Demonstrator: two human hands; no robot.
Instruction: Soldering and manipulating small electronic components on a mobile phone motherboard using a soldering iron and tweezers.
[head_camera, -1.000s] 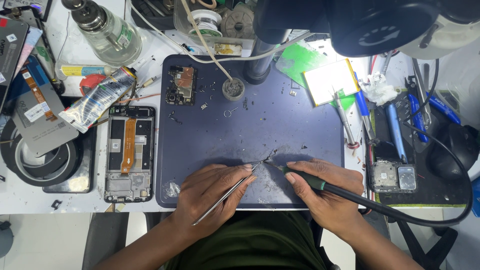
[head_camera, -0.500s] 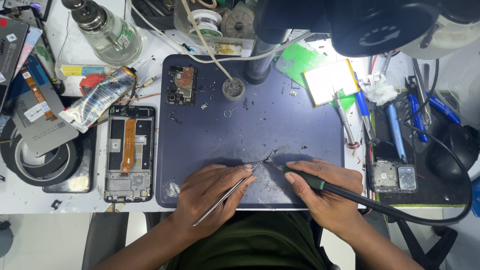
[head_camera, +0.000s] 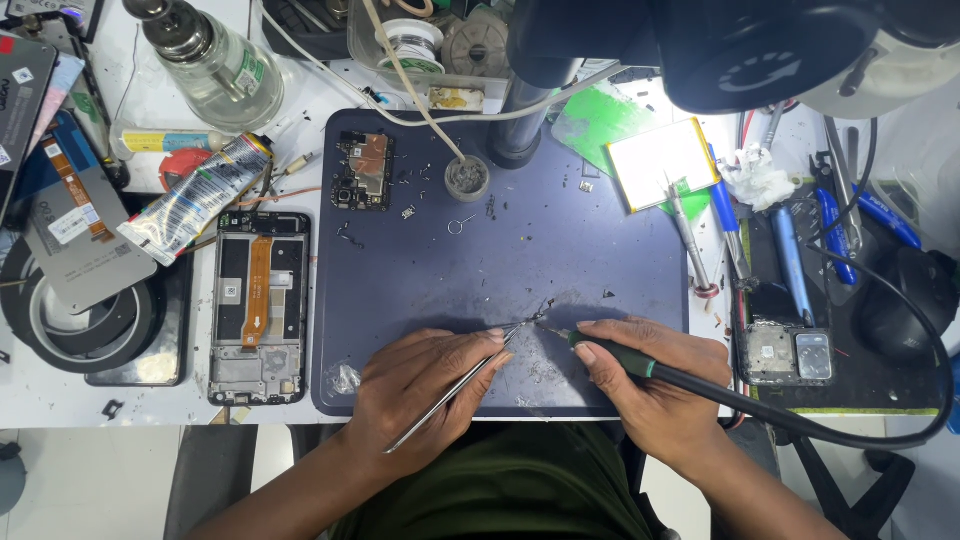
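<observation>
- Left hand (head_camera: 420, 385) pinching tweezers (head_camera: 455, 388), long axis slanting, tips pointing up-right on the blue mat (head_camera: 500, 250).
- Right hand (head_camera: 650, 385) gripping soldering iron (head_camera: 610, 352), tip pointing left, meeting tweezers' tips.

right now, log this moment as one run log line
left hand: holds tweezers | right hand: holds soldering iron | tips meet at tiny part | surface: dark blue work mat

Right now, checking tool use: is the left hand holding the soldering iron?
No, the left hand holds tweezers; the right hand holds the soldering iron.
</observation>
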